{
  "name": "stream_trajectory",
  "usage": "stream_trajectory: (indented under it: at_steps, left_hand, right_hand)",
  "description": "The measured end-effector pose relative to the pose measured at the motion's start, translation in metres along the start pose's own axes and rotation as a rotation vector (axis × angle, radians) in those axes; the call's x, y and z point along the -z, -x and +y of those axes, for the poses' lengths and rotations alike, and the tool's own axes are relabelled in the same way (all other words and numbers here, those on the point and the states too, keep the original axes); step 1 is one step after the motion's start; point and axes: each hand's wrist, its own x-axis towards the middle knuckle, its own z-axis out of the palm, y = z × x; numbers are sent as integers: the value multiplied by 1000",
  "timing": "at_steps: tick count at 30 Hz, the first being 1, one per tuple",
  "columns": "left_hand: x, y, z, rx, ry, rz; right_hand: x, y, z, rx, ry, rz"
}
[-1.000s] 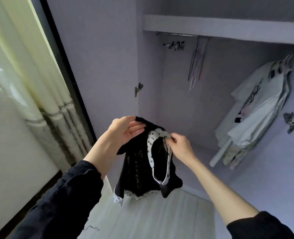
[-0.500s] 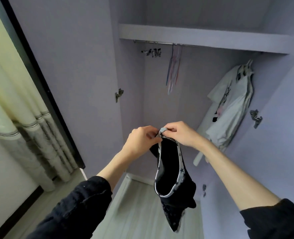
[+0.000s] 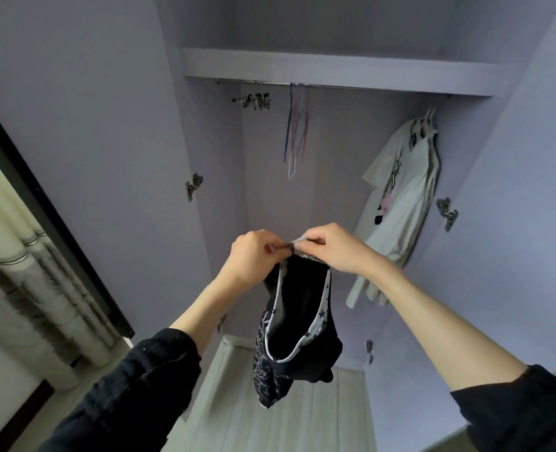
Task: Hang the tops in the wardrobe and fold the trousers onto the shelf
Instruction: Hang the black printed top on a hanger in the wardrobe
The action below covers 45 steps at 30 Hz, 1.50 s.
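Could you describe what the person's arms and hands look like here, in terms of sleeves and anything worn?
Both arms wear dark, near-black fabric sleeves pushed up, so the forearms are bare: the left sleeve has a slightly textured weave, the right sleeve looks similar. The left hand and right hand are bare, with no gloves, and no rings or watch visible.

Bedroom — wardrobe [image 3: 335, 65], curtains [image 3: 15, 243].

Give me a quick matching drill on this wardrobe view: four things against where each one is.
1. black garment with white patterned trim
2. thin coloured empty hangers
3. white printed T-shirts
4. metal clip hangers

A. right end of the rail
B. left end of the rail
C. pinched by both hands
D. middle of the rail

Pairs: 1-C (left hand, right hand), 2-D, 3-A, 4-B.
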Motion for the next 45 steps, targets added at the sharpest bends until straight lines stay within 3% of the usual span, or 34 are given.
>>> stream_trajectory:
  at_steps: [3,9,14,16,24,29,36,42,45]
  left_hand:
    - [15,-7,-5,3,-16,-31]
    - [35,-20,-15,60,58,31]
    - [66,-29,-40,195,166,188]
    - [76,-32,-45,214,195,175]
    - [65,-58,-47,226,-225,67]
    - [52,-72,-51,237,-295,100]
    - [33,-101,-57,246,-150,197]
    - [28,-145,-69,463,386,166]
    - [28,-178,-74,473,451,142]
  right_hand:
    - [-3,-2,5,-30,354,5]
    - [0,-14,10,-89,496,301]
    - [32,-13,40,-264,501,374]
    - [44,-15,46,-299,517,370]
    - [69,-41,46,-282,379,417]
    - [82,-57,59,-305,258,374]
    - [100,-82,87,-327,92,253]
    - [102,-123,105,-373,-131,203]
    - [96,-153,116,-381,-142,174]
